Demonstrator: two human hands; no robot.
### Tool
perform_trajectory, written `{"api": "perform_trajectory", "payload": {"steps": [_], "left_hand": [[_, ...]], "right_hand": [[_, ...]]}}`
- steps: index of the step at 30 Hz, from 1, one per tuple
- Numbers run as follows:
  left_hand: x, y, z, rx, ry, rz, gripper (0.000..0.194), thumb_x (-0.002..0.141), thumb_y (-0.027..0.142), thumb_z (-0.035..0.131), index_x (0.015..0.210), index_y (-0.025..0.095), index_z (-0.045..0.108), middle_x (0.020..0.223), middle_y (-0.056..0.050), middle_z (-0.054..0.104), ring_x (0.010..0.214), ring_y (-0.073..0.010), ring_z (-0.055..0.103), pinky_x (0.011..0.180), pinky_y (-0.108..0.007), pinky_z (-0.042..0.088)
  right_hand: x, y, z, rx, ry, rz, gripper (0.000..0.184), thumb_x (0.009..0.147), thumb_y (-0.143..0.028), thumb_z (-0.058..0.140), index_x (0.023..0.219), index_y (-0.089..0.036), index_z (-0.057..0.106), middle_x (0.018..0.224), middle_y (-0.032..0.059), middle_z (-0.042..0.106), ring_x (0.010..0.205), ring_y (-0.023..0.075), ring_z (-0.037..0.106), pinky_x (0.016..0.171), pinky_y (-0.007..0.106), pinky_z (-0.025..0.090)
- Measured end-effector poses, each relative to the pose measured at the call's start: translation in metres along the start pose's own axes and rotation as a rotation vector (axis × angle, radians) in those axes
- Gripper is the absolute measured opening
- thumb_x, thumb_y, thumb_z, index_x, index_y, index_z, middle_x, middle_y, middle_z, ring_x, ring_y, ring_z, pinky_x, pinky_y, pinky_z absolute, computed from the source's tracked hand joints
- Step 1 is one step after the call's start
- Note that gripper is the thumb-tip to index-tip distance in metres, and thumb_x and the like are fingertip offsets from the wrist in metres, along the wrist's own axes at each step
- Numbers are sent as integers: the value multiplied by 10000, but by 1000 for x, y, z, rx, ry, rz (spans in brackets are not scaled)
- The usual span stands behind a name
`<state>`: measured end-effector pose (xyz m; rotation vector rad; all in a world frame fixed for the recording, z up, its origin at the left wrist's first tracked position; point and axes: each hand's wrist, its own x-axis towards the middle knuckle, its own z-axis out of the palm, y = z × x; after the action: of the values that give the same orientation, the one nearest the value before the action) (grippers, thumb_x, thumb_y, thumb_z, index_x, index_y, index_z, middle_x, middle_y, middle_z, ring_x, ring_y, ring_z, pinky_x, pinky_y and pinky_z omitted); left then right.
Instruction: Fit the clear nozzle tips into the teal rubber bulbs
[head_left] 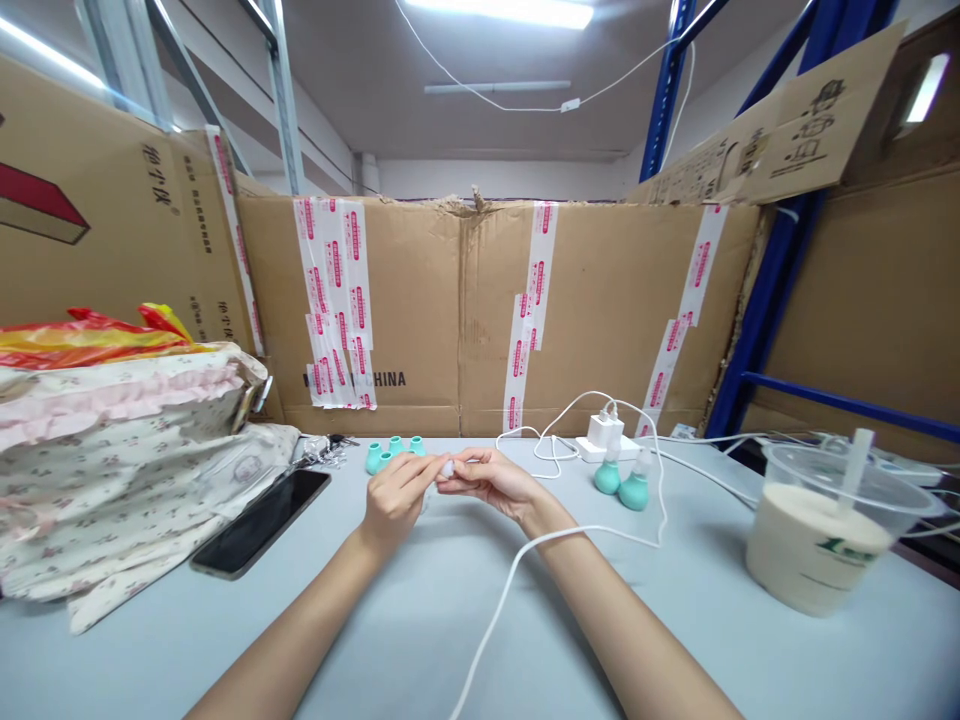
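My left hand (396, 497) and my right hand (495, 480) meet above the middle of the table, fingertips pinched together. Between them is a small whitish, rounded piece (448, 468), mostly covered by the fingers, so its kind is not clear. Just behind my left hand stand several small teal, hollow-topped rubber-like pieces (375, 458). To the right of my right hand, two teal bulbs (634, 491) with clear, narrow tops stand upright side by side.
A white cable (517, 565) loops across the table from a white charger (604, 432). At left lie a black phone (262, 522), keys (319, 455) and a floral cloth bag (135, 470). A drink cup with a straw (817, 550) stands at right. Cardboard (420, 300) walls the back.
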<state>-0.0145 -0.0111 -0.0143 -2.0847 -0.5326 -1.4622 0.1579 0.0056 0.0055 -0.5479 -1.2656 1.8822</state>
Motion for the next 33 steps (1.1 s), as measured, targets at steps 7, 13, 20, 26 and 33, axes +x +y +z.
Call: {"api": "perform_trajectory", "payload": {"steps": [7,13,20,26,33], "left_hand": [[4,4,0,-72,30,-89,365,828,66,466,1130,230,590,872,-59,681,770,-141,579,661,-266,482],[6,6,1,-137,41,-196,308,845,131,476,1093,238,625,896,-47,688,773,-143,595,681,-278,481],[9,6,0,-142,8,-111,339,844,86,454,1102,239,613,893,-62,683,774,-145,584,664,-281,479],[8,5,0,-139,-14,-78,375,830,53,455,1128,234,592,899,-66,673,772,-142,568,660,-274,467],[4,2,1,-131,-24,-95,392,832,58,451,1154,241,577,915,-60,669,786,-138,559,679,-267,458]], "right_hand": [[-2,-2,4,-10,30,-60,305,523,-284,811,729,-121,656,730,58,702,688,178,679,845,365,471],[-4,-7,6,-49,25,-102,306,487,-286,821,688,-128,653,711,43,699,695,180,680,856,370,466],[-10,-14,3,-118,-38,-97,259,535,-276,801,690,-128,656,700,37,692,708,174,675,853,375,470],[-8,-11,2,-128,5,-74,265,516,-289,808,655,-131,648,649,21,675,657,152,664,821,346,473],[-1,-1,1,-64,17,-119,262,514,-299,811,641,-135,651,600,-9,648,546,107,621,843,377,470]]}}
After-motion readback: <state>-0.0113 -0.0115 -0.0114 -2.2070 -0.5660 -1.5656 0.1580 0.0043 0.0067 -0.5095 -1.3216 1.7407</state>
